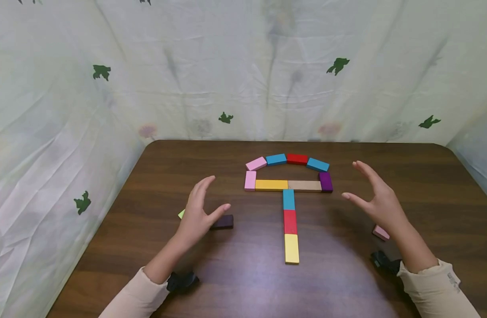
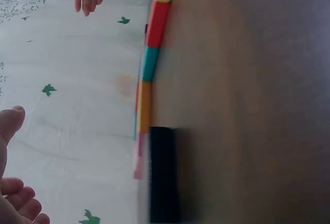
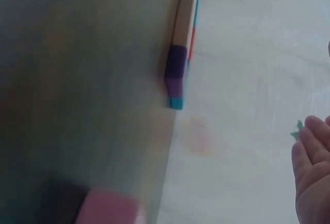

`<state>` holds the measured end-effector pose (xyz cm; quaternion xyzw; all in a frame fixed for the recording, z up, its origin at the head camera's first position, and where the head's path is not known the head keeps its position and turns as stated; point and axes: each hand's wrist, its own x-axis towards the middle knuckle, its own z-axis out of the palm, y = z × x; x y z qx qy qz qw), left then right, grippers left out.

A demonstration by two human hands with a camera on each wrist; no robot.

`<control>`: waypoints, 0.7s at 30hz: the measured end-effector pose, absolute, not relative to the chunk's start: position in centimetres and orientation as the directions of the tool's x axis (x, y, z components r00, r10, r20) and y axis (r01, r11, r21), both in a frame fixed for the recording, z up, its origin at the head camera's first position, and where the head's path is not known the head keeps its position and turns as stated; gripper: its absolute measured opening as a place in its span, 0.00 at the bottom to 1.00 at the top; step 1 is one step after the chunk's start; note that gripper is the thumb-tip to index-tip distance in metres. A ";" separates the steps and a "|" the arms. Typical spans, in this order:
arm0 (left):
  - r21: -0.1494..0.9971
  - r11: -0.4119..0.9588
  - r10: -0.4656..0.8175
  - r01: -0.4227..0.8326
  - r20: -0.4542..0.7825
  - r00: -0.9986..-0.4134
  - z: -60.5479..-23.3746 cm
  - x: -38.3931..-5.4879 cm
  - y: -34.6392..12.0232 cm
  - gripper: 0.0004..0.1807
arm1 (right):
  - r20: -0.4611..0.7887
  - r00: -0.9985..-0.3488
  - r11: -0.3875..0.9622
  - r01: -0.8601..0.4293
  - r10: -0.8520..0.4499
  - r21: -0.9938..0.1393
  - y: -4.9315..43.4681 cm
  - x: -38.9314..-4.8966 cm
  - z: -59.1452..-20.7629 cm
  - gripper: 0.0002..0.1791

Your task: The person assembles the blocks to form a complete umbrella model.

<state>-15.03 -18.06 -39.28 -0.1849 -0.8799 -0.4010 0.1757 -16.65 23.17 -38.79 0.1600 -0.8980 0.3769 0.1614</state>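
Coloured blocks lie flat on the table in an umbrella-like outline. Its arch has a red block [image 1: 297, 159] between two blue ones, with pink blocks at the left and a purple block [image 1: 325, 182] at the right. An orange-yellow block [image 1: 271, 185] and a beige block [image 1: 305, 186] form the base. Below runs a stem of blue, red and yellow [image 1: 291, 248]. My left hand [image 1: 195, 214] hovers with spread fingers above a black block [image 1: 222, 222], holding nothing. To the right, my right hand [image 1: 380, 201] is raised, fingers apart and holding nothing, near a pink block [image 1: 381, 232].
A light-green block [image 1: 181, 214] is mostly hidden behind the left hand. The brown wooden table [image 1: 128, 247] ends at the back against a pale curtain [image 1: 243, 66] with green leaf-like shapes. Both wrists carry black cameras [image 1: 182, 282].
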 end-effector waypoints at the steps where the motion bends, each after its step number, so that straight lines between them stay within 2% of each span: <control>1: 0.653 0.611 0.172 0.448 0.443 -0.880 -39.5 -14.7 -18.1 0.41 | 0.413 -0.896 0.670 -0.409 -0.165 -0.619 23.3 -16.2 -38.8 0.45; 11: 0.732 0.624 0.076 0.272 0.290 -0.954 -41.5 -12.8 -18.6 0.44 | 0.355 -0.927 0.714 -0.329 -0.119 -0.619 24.9 -12.9 -39.6 0.46; 21: 0.684 0.702 0.044 0.197 0.235 -0.971 -43.5 -12.1 -18.5 0.47 | 0.403 -0.911 0.716 -0.337 -0.084 -0.612 26.4 -11.2 -40.9 0.47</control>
